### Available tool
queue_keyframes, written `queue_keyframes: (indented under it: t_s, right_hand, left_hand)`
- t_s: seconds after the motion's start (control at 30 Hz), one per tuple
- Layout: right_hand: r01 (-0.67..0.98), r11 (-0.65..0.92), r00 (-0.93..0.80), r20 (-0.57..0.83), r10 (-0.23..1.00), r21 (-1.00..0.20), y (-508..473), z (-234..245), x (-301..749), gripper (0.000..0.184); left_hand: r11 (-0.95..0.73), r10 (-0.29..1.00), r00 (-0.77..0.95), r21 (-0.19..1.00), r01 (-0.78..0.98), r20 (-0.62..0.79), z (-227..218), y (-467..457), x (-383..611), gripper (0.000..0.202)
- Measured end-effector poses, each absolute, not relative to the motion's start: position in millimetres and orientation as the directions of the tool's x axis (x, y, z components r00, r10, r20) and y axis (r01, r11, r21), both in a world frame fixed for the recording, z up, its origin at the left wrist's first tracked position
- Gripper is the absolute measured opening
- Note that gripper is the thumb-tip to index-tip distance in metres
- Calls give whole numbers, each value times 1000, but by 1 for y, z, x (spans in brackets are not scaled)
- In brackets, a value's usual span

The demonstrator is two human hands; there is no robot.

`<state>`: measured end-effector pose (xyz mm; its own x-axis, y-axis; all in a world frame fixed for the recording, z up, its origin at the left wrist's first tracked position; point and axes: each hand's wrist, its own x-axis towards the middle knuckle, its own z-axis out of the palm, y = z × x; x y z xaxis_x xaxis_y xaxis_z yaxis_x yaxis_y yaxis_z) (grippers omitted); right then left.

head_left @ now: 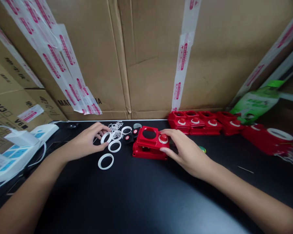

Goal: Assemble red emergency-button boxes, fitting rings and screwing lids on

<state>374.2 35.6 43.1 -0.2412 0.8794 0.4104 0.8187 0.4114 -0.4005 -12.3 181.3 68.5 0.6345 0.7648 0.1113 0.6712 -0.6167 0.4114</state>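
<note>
My left hand (95, 138) pinches a white ring (102, 139) between thumb and fingers, at the left of the small parts. Close by on the black table lie more white rings (105, 162), one of them around a heap of small metal pieces (116, 135). My right hand (183, 149) grips the right end of a red plastic cover (139, 138), which has a large round hole and a red domed button (163, 138). This cover sits tilted over a red base (141, 154), with a gap between them. Two black parts with red-and-white centres (128, 137) lie just left of it.
Several red housings (195, 122) stand in a row along the cardboard (151, 65) at the back. At right are a green-and-white bottle (257, 102) and a thin metal rod (245, 169). A white power strip (45, 132) with plugs and cables lies at left.
</note>
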Motion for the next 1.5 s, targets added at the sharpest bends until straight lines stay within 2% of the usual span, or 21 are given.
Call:
queue_keyframes:
  t_s: [0.07,0.13,0.23,0.33,0.47,0.57,0.67,0.83,1.0,1.5]
  right_hand:
    - [796,446,-237,467,852,-410,33,49,375,40]
    - [731,532,-313,483,818,-427,29,56,374,41]
    - [615,624,-478,402,781,-482,20,60,367,46]
    - [596,629,-582,272,767,-499,15,54,358,52]
    - [659,612,-621,143,771,-436,16,45,352,57]
    - [693,610,-620,113,776,-384,18,44,353,63]
    - [721,601,-614,85,785,-347,20,44,357,56]
    - [732,586,-611,45,790,-348,18,46,360,55]
    - [746,563,-602,1,799,-355,14,55,358,50]
    - [759,562,-597,-6,802,-329,11,60,358,51]
  left_hand:
    - [-618,768,620,441,651,162,75,176,-11,42]
    - [-650,745,618,485,585,251,86,163,-3,39]
    - [-745,647,677,480,464,350,108,129,25,38]
    - [-824,514,804,430,368,298,123,92,65,42]
    - [-831,410,886,489,266,215,111,66,106,49]
    - [-824,373,893,532,195,251,90,67,111,56]
    - [-802,388,880,571,177,272,78,75,101,57]
    - [-783,389,898,589,202,208,76,81,89,57]
    - [-785,373,909,586,203,185,74,84,88,51]
    - [-801,401,912,516,304,86,82,85,87,45]
